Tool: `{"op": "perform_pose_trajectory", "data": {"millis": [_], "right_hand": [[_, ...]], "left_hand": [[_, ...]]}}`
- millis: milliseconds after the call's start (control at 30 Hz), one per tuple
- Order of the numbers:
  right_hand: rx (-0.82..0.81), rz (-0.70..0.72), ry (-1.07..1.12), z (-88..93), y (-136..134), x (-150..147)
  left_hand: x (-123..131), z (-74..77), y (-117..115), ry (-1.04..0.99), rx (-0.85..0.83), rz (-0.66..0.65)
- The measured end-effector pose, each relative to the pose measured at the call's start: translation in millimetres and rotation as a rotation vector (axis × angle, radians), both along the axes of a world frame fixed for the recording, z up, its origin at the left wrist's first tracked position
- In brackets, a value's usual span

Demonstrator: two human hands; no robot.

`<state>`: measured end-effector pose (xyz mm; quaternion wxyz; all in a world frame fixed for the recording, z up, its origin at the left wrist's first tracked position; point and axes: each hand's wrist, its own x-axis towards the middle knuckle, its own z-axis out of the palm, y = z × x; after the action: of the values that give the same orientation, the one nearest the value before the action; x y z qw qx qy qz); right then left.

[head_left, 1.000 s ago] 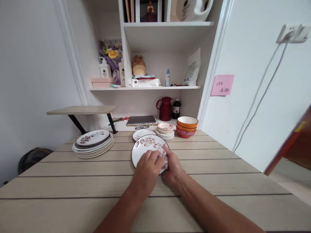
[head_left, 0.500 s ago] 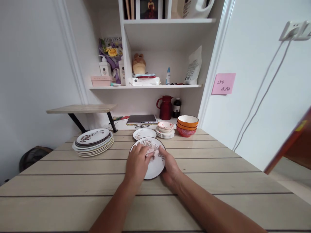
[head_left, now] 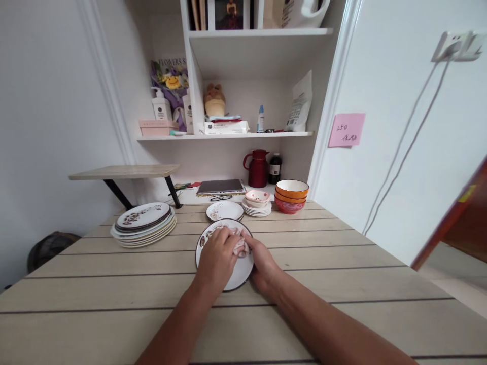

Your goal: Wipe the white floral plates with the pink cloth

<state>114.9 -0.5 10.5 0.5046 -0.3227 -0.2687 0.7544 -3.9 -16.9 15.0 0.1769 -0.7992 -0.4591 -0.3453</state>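
My right hand (head_left: 267,263) grips a plate (head_left: 238,278) by its rim; it sits under my left hand (head_left: 216,257), which bunches a cloth (head_left: 242,247). Hard rubbing could twist it loose into the stack (head_left: 224,209) just beyond.

A pale wooden ledge on black legs (head_left: 124,172) stands at nine o'clock from the view's centre, a brown-and-cream plush toy (head_left: 214,101) at eleven, a square pink paper note (head_left: 346,130) at two.
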Motion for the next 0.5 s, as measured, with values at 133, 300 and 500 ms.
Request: {"op": "perform_pose_trajectory", "data": {"millis": [133, 300, 500], "right_hand": [[-0.003, 0.023, -0.004, 0.4, 0, 0], [0.003, 0.006, -0.013, 1.5, 0, 0], [0.001, 0.017, -0.083, -0.2, -1, 0]], "left_hand": [[2, 1.3, -2, 0.028, 0.009, -0.020], [0, -2.8, 4, -0.108, -0.038, 0.025], [-14, -5.3, 15, -0.318, -0.152, 0.197]]}}
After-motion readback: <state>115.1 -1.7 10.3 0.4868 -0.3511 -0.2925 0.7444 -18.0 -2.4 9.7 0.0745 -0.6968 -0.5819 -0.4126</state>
